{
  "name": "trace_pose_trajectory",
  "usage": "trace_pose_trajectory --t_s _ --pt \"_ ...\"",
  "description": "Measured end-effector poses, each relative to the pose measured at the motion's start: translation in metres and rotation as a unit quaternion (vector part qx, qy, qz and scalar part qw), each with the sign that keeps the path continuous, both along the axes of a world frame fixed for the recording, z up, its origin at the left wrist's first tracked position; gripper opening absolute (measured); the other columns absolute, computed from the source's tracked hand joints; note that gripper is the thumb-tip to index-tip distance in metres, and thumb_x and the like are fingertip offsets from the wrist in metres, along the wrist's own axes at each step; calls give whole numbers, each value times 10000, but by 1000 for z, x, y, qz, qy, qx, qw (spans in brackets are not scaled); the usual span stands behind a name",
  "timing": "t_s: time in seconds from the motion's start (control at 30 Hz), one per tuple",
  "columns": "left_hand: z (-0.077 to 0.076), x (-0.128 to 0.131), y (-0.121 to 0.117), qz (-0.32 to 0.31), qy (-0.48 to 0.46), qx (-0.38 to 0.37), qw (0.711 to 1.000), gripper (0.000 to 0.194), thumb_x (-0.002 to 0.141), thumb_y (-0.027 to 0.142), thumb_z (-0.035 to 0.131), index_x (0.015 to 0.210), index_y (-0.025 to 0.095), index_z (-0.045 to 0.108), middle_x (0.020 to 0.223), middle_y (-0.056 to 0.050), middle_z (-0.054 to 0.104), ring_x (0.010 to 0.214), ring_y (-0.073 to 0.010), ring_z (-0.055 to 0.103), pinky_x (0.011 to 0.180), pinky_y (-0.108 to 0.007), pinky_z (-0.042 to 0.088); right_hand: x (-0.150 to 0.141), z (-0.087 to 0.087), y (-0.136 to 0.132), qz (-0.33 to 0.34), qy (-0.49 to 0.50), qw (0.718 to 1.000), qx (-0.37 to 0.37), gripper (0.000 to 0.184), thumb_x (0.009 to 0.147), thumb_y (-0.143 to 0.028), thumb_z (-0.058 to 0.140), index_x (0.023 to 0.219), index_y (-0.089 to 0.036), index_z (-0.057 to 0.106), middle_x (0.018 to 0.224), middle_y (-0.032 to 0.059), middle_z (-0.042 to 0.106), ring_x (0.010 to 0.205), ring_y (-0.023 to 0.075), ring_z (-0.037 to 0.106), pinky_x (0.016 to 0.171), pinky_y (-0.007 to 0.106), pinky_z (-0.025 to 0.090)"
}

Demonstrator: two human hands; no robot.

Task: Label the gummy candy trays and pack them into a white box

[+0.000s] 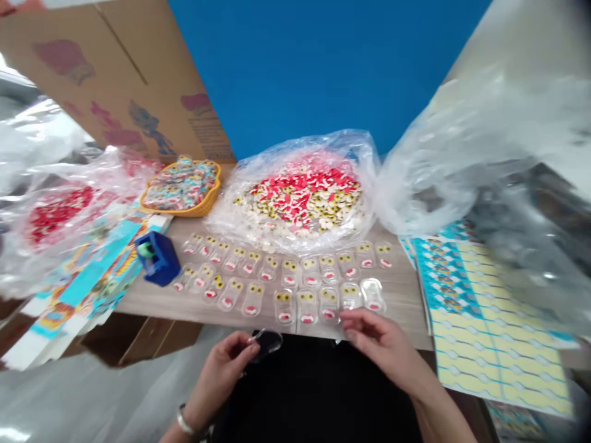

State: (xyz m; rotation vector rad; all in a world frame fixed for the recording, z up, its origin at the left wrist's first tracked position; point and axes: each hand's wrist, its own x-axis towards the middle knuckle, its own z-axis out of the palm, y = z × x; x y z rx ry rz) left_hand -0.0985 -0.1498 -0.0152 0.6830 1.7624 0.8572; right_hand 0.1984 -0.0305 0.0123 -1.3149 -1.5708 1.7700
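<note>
Blister (266, 344), clear plastic, empty, in left hand (220, 372)

Wood-look tabletop (401, 307) — rows of clear candy blisters (277, 286) at front, bulging plastic bag of candy (300, 203) behind, yellow basket (180, 187) and blue tape dispenser (157, 258) (both left), printed card sheets (480, 320) right.

Blister packs (284, 306) crowd the tabletop (406, 307) (tight rows).

Rows of filled blister packs (286, 295) are laid out on the wooden table (406, 307). A plastic bag of candy pieces (300, 197) is placed behind them; a basket (180, 191) and tape dispenser (157, 258) are positioned to the left.
</note>
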Motion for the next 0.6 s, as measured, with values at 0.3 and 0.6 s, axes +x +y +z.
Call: trace_pose_trajectory --t_s 0.3,0.6 --pt "31 108 84 -113 -488 -103 859 337 718 395 801 837 165 585 637 31 542 505 -44 483 457 -159 255 -22 -7 -4 -88 227 968 -59 355 742 -428 783 1019 -238 668 1009 45 674 745 149 602 644 267 481" --pt "13 118 98 -242 -299 -81 919 419 801 545 590 909 140 588 659 -17 638 458 -86 541 400 -189 308 110 -44 58 -332 -145 930 59 404 653 -534 724 917 -228 698 738 36 685 578 171 545 479 258 368"
